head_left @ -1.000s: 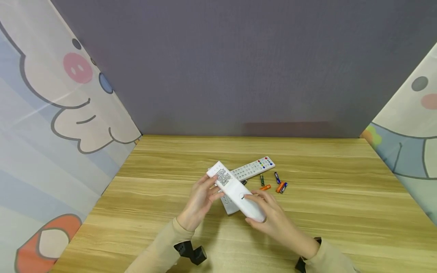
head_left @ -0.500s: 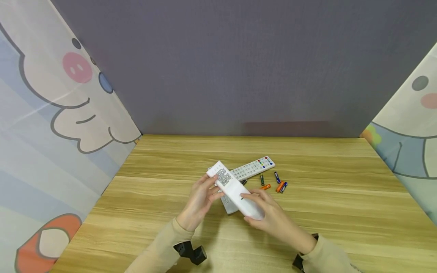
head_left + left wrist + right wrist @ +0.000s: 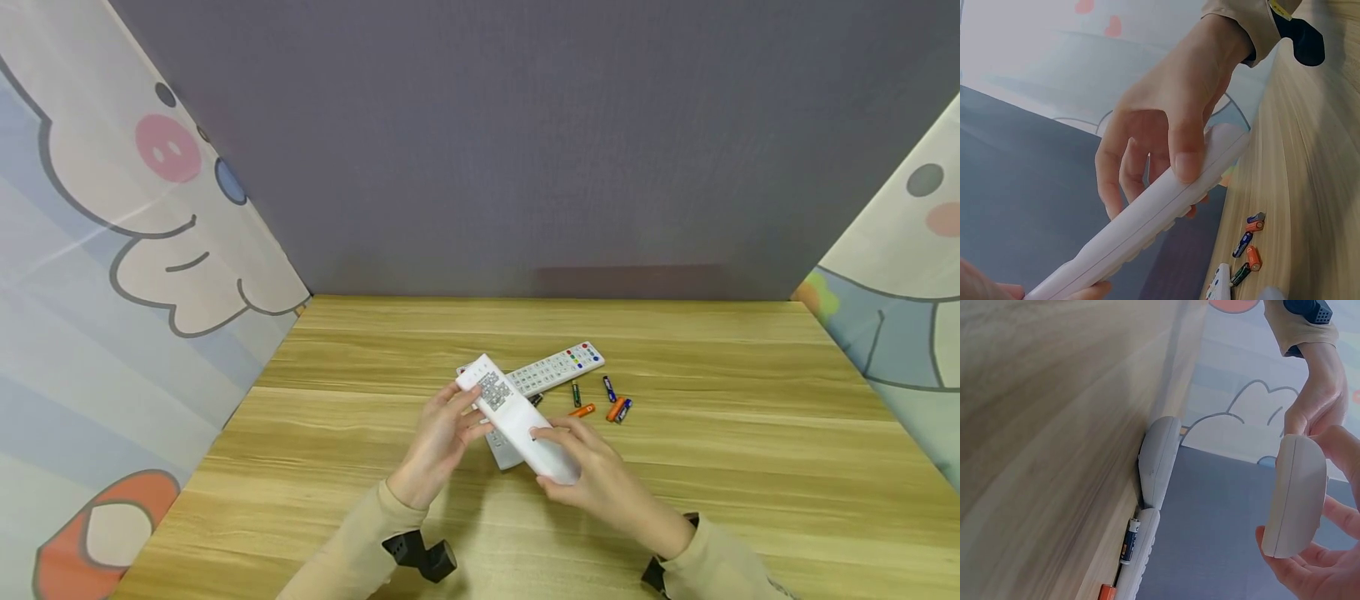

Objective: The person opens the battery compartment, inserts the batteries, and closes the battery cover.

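Note:
A white remote control [image 3: 516, 419] is held tilted above the table, its label side facing up in the head view. My left hand [image 3: 437, 437] grips its upper end, thumb at the printed label. The right hand [image 3: 597, 469] holds the lower end; one finger presses the surface near a small dark mark. In the left wrist view raised buttons show along the underside of the remote control [image 3: 1147, 206]. Beneath it lie a white remote with coloured buttons [image 3: 558, 368] and another pale remote [image 3: 504, 451], largely hidden by the held one.
To the right of the hands lie several loose batteries: a green one [image 3: 576, 394], an orange one [image 3: 582, 411], a blue one [image 3: 609, 389], and an orange one [image 3: 615, 409] beside a blue one [image 3: 624, 411]. A dark battery [image 3: 1129, 540] rests against a remote. A grey panel [image 3: 480, 167] stands behind the table.
The right hand's finger has slid slightly up the remote control toward the label and stays pressed there. Left hand, batteries and other remotes look unmoved.

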A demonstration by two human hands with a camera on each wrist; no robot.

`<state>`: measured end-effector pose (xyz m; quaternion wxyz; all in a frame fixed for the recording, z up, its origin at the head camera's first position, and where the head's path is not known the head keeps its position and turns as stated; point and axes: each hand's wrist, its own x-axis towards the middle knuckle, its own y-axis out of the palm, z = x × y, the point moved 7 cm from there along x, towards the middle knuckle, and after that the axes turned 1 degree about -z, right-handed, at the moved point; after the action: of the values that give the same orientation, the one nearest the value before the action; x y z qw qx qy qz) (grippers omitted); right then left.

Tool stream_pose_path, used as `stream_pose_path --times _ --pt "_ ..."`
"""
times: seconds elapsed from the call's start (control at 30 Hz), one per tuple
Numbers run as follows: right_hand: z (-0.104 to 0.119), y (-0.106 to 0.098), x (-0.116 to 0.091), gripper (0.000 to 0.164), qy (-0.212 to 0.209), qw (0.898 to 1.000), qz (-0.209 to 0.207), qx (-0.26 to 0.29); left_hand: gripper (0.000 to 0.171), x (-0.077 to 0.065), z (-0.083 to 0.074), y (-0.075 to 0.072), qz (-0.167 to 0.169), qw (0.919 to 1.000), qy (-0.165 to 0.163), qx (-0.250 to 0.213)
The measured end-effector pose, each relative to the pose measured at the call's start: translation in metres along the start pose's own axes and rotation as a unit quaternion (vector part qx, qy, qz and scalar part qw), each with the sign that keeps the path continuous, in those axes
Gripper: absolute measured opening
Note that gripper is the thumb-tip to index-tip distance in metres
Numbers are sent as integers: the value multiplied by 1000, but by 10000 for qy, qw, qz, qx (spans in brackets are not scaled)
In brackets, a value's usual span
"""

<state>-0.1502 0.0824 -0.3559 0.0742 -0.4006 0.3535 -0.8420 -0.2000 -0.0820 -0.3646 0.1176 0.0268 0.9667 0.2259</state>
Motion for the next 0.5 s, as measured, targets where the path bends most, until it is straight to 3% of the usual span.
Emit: stream_pose_path --times 0.5 --pt "-5 3 1 53 230 9993 183 242 39 2 4 -1 -36 9999 -69 142"
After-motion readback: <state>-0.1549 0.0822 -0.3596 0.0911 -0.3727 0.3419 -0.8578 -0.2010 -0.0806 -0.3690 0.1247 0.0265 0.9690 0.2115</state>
